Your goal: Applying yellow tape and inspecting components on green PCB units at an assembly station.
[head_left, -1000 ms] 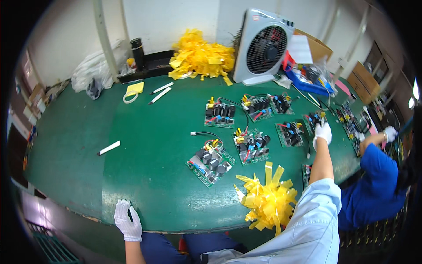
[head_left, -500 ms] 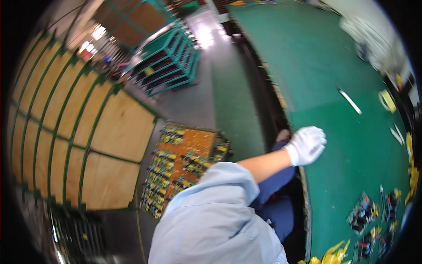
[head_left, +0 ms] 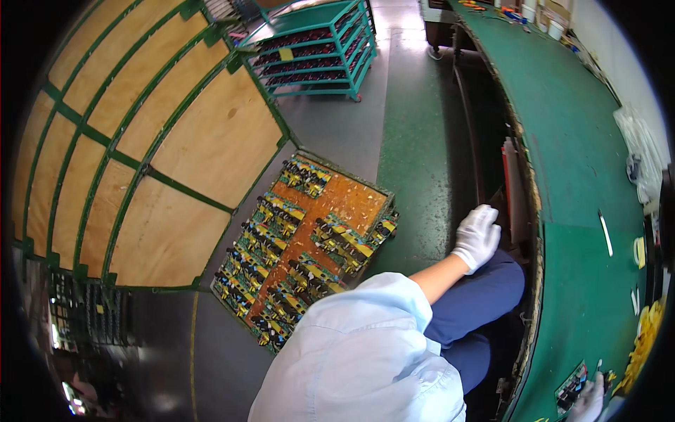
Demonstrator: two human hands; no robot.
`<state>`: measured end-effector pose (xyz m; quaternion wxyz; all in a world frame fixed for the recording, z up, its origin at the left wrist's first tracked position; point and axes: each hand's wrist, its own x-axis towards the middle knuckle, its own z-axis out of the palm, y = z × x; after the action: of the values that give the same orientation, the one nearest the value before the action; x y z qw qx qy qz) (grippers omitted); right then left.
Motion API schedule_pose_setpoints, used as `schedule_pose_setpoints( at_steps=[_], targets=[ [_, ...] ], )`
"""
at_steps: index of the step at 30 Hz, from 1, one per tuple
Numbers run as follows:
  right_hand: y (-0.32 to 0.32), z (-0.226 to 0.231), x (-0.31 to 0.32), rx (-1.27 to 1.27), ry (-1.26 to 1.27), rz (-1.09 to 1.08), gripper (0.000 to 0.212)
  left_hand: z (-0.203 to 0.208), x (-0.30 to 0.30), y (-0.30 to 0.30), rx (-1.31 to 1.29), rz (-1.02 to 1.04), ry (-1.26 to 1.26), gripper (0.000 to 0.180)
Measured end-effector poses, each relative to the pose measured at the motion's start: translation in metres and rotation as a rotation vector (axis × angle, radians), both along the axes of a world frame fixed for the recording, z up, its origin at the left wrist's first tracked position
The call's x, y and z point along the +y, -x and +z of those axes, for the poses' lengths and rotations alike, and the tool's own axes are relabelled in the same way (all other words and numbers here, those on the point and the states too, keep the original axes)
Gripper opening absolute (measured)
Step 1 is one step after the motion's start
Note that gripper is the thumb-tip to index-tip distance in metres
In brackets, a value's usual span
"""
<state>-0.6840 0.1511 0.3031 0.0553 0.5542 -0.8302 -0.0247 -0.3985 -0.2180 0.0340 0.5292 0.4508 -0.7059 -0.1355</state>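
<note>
My left hand (head_left: 477, 238), in a white glove, is held over my knee beside the green workbench (head_left: 576, 204). Its fingers are loosely extended and nothing shows in them. At the lower right edge, part of my white-gloved right hand (head_left: 589, 402) is next to a circuit board (head_left: 571, 385) with black and coloured parts on the bench. The picture's rim cuts this hand off, so its grip is unclear. On my left, an orange-brown tray (head_left: 351, 200) carries several rows of circuit boards (head_left: 274, 214) with yellow and black parts.
Left of the tray stands a green-framed rack with wooden panels (head_left: 186, 169). A teal shelf cart (head_left: 320, 63) is farther off on the floor. Along the bench's right side are a white strip (head_left: 605, 232), a tape roll (head_left: 639, 252), yellow pieces (head_left: 640, 348) and clear plastic (head_left: 640, 151).
My view has swung left, showing more of the tray. My left hand has moved off the bench surface to over my knee. My right hand has come into view at the lower right.
</note>
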Motion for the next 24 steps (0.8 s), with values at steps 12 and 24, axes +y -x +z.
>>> schedule_pose_setpoints(
  at_steps=[12, 24],
  targets=[
    [-0.047, -0.083, -0.197, -0.055, 0.019, 0.394, 0.037, -0.175, 0.034, -0.328, -0.284, 0.986, -1.102, 0.058],
    [-0.095, -0.185, -0.302, -0.063, 0.358, 0.231, 0.033, -0.186, 0.009, -0.317, -0.053, 0.99, -1.481, 0.077]
  ],
)
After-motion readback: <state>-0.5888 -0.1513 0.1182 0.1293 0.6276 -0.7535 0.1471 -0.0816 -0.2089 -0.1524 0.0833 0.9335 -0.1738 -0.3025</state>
